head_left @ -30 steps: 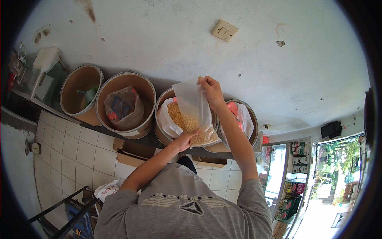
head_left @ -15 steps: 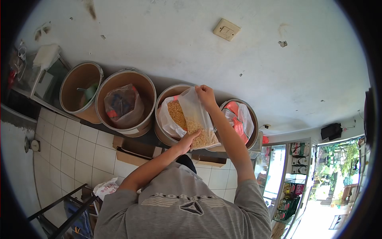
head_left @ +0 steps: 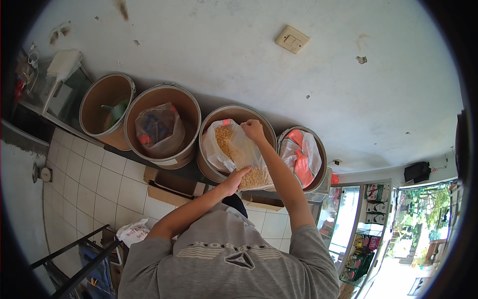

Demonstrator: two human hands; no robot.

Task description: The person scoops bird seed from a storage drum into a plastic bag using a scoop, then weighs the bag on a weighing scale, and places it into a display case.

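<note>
A clear plastic bag (head_left: pixel 253 158) hangs tilted over the third drum, its bottom corner heavy with pale crushed grain. My right hand (head_left: pixel 253 130) is closed on the bag's upper edge. Lower down, my left hand (head_left: pixel 232 182) grips the grain-filled bottom from the side. Beside the bag's mouth, a white sack (head_left: pixel 214 155) stands in the brown drum (head_left: pixel 265 118), with yellow grain (head_left: pixel 223 139) showing inside. Part of the drum's rim is hidden behind my right forearm.
Left of it stand a drum (head_left: pixel 186 107) holding a plastic sack and another drum (head_left: pixel 94 102) with a green scoop (head_left: pixel 117 110). To the right, a drum (head_left: pixel 321 152) contains a red-and-white sack. Cardboard boxes (head_left: pixel 167 195) lie on the tiles below. A black metal frame (head_left: pixel 74 256) is lower left.
My right hand has come down toward the drum, lowering the bag's upper edge. The bag looks more slack and bunched. The view has shifted slightly.
</note>
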